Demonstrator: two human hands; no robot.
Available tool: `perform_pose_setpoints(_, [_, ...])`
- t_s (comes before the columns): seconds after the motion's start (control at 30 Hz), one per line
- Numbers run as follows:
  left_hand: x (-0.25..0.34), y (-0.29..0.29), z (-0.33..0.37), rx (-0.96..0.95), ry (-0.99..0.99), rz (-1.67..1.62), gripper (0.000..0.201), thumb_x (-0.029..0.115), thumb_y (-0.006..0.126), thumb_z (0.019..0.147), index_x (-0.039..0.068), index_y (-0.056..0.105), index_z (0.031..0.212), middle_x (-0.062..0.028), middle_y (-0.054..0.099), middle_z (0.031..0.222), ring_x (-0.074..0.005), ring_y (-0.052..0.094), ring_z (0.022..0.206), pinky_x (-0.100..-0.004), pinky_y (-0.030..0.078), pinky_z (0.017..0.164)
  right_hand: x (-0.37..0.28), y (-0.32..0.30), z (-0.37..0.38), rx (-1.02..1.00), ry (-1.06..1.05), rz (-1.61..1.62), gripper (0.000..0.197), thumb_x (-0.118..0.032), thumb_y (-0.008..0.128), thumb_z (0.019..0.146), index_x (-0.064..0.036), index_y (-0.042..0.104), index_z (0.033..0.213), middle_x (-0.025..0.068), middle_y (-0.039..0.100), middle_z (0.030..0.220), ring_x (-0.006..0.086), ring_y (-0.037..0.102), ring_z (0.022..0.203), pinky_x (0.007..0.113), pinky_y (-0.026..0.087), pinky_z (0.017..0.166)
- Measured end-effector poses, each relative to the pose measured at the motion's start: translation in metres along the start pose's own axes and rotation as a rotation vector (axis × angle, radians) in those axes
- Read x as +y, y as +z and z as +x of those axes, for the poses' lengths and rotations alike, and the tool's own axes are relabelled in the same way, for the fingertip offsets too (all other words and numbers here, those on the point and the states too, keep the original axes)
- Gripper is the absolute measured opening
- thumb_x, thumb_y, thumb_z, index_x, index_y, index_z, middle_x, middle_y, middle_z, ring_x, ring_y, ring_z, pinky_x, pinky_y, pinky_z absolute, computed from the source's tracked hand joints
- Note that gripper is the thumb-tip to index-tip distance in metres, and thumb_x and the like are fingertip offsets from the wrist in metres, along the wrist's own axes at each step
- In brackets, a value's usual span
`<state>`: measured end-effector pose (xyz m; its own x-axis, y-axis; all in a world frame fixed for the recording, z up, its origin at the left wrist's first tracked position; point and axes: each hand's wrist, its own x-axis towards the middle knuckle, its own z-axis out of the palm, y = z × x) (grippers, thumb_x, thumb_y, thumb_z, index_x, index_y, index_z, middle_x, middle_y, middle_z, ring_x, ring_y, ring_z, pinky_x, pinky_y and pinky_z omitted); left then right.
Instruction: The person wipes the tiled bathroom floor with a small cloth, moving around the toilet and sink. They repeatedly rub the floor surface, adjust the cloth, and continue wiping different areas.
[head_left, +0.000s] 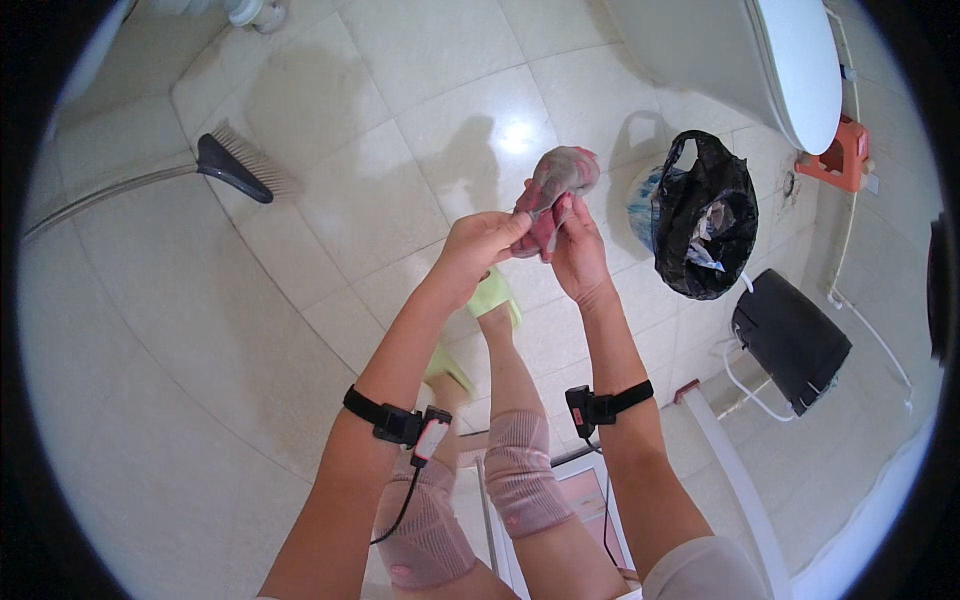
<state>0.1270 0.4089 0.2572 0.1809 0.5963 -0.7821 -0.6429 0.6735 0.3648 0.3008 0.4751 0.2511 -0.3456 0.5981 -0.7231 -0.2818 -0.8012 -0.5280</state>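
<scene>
Out in front of me, above the tiled floor, I hold a bunched, limp grey and pinkish-red cloth (562, 185). My left hand (484, 243) grips its lower left edge between thumb and fingers. On the other side, my right hand (580, 248) pinches it, with the thumb uppermost. The cloth's rounded, fuller part sticks up beyond my fingertips. Some of my fingers are hidden behind it, and its exact kind cannot be made out.
To the right stands a bin lined with a black bag (705, 215), holding crumpled waste. Past it are a black bucket-like container (792, 340), an orange plastic stool (843, 152) and a white rounded fixture (800, 65). A broom (240, 172) lies at left. Light-green slippers (492, 300) are on my feet.
</scene>
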Motion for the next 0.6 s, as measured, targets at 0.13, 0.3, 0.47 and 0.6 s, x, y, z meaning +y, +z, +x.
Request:
perform_pose_setpoints(0.13, [0.022, 0.001, 0.007, 0.067, 0.145, 0.115, 0.021, 0.015, 0.069, 0.097, -0.002, 0.07, 0.11, -0.0075, 0.072, 0.109, -0.0133, 0.065, 0.101, -0.0299, 0.051, 0.093, -0.012, 0.006, 0.007, 0.051, -0.026, -0.074, 0.036, -0.024, 0.047, 0.11, -0.0079, 0.048, 0.142, 0.0082, 0.064, 0.127, 0.0176, 0.063, 0.108, 0.033, 0.052, 0.088])
perform_pose_setpoints(0.3, [0.027, -0.005, 0.025, 0.067, 0.243, 0.184, 0.013, 0.009, 0.067, 0.097, -0.002, 0.068, 0.103, -0.0082, 0.071, 0.109, -0.0106, 0.064, 0.098, -0.0275, 0.051, 0.089, -0.011, 0.028, 0.017, 0.368, -0.083, -0.298, 0.043, -0.028, 0.055, 0.107, -0.0089, 0.046, 0.145, 0.0043, 0.066, 0.108, 0.0112, 0.062, 0.087, 0.027, 0.05, 0.065])
perform_pose_setpoints(0.47, [0.029, -0.013, 0.027, 0.051, 0.367, 0.262, 0.005, 0.001, 0.063, 0.097, -0.002, 0.06, 0.099, -0.0129, 0.068, 0.118, -0.0131, 0.065, 0.099, -0.0285, 0.053, 0.085, 0.002, 0.059, 0.0, 0.379, -0.278, -0.427, 0.069, -0.033, 0.065, 0.102, -0.0106, 0.033, 0.158, 0.0123, 0.06, 0.133, 0.0192, 0.064, 0.105, 0.03, 0.054, 0.087])
perform_pose_setpoints(0.6, [0.03, -0.024, 0.024, 0.073, 0.472, 0.371, 0.005, -0.002, 0.06, 0.098, -0.001, 0.056, 0.099, -0.014, 0.068, 0.115, -0.0139, 0.066, 0.097, -0.029, 0.054, 0.083, 0.017, 0.063, -0.003, 0.389, -0.222, -0.386, 0.044, -0.015, 0.068, 0.099, 0.0011, 0.059, 0.139, 0.0105, 0.068, 0.12, 0.0165, 0.066, 0.103, 0.032, 0.056, 0.092])
